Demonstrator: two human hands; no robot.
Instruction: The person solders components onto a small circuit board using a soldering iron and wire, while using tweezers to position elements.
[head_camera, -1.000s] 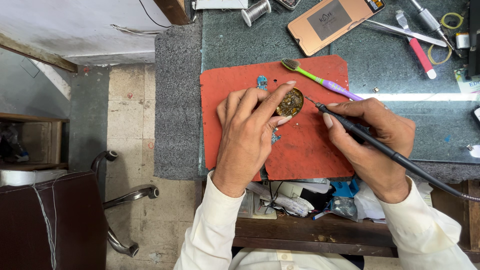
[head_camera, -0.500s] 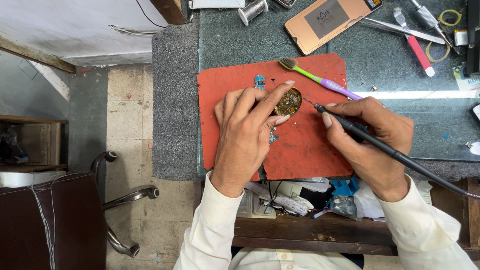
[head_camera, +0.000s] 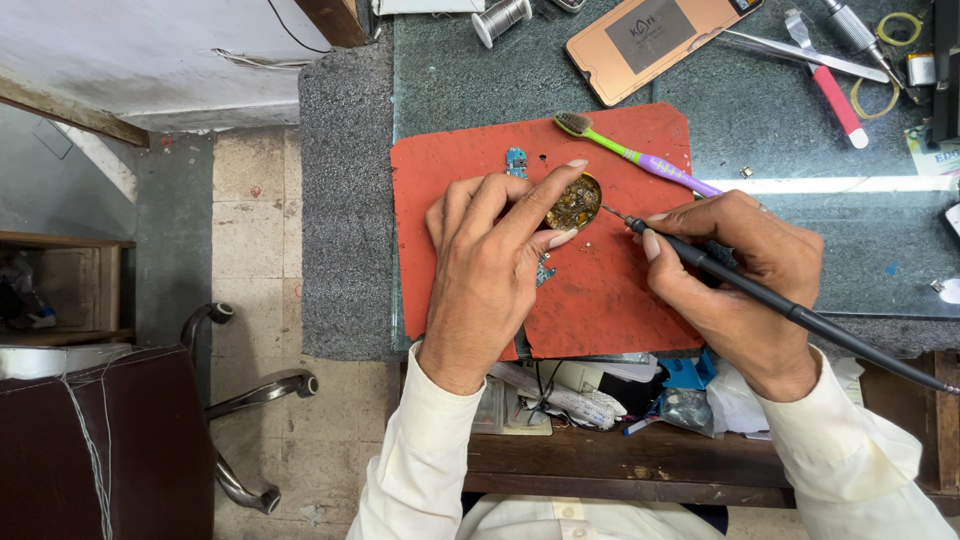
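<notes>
Overhead, left hand (head_camera: 492, 262) pinches a tin (head_camera: 574, 203), right hand (head_camera: 745, 275) grips a soldering iron (head_camera: 790, 312) over the red mat (head_camera: 600, 290).

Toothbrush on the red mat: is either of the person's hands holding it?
No: the toothbrush lies untouched while the right hand grips a soldering iron.

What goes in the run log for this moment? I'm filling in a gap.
left hand: steadies round tin | right hand: grips soldering iron, tip at tin | surface: red mat | nearby: toothbrush

Tin (head_camera: 574, 203) on mat (head_camera: 620, 300), toothbrush (head_camera: 630, 155) behind it.
</notes>
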